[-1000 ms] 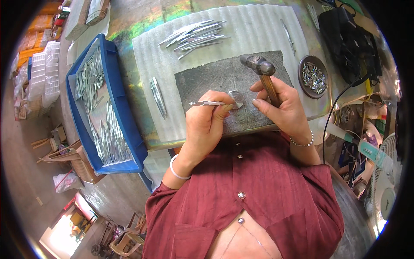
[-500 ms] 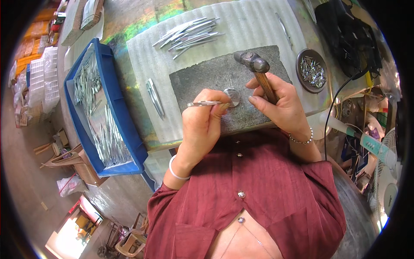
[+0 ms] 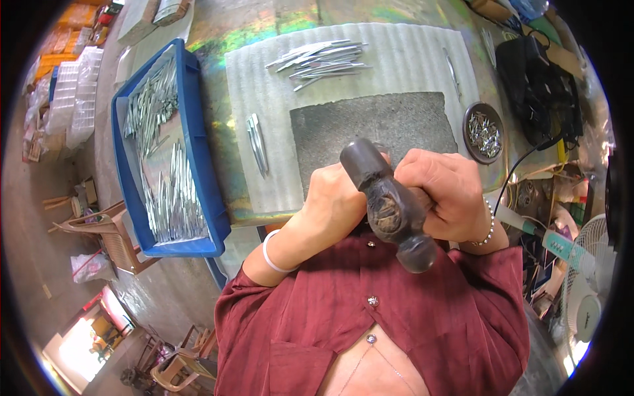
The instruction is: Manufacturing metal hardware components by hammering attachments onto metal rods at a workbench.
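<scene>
My right hand (image 3: 452, 191) is wrapped round the wooden handle of a ball-peen hammer (image 3: 395, 208). The dark steel head is raised close in front of me, its round ball end toward my shirt. Behind and left of it, my left hand (image 3: 333, 198) is closed low over the near side of a grey stone slab (image 3: 376, 122). The hammer head covers its fingertips, so what they grip is hidden. The slab lies on a white foam sheet (image 3: 264, 79) on the table.
Slim silver strips (image 3: 320, 59) lie in a pile on the foam, with several more (image 3: 256, 145) at its left. A blue tray (image 3: 198, 145) of strips stands left. Right are a round dish (image 3: 485, 153) of small metal pieces and a black bag (image 3: 538, 86).
The hammer has risen toward me in my right hand. The thin metal rod and round silver disc seen at my left hand are now hidden. The view has shifted slightly.
</scene>
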Demonstrator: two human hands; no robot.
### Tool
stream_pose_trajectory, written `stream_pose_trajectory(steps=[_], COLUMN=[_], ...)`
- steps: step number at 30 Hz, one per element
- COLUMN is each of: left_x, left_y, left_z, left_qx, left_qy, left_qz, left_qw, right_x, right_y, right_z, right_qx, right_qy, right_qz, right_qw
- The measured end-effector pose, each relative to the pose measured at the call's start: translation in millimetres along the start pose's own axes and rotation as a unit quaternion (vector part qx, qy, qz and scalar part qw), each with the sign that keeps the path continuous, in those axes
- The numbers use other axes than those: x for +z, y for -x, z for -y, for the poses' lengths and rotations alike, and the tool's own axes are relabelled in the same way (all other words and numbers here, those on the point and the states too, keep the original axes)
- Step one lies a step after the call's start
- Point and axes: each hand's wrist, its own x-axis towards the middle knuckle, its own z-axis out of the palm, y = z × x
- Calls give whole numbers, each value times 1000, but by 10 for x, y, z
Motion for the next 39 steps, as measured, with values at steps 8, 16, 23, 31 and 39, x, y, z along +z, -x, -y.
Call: stream_pose_trajectory(steps=[8,16,23,31,39], left_x=[233,76,113,99,97], left_y=[98,38,27,21,11], left_z=[150,74,85,79,63], left_qx=[-3,-33,-33,-46,-32], left_qy=[39,55,54,47,68], left_qz=[-46,-70,-79,-70,-61], left_qw=[998,995,995,995,995], right_x=[-48,-349,-381,-347,-363], right_y=[6,375,310,289,314], right_z=[269,633,725,703,1008], right_qx=[59,180,111,87,40], right_qy=[78,78,184,226,387], right_qz=[54,15,33,77,104], right_qw=[994,980,976,967,915])
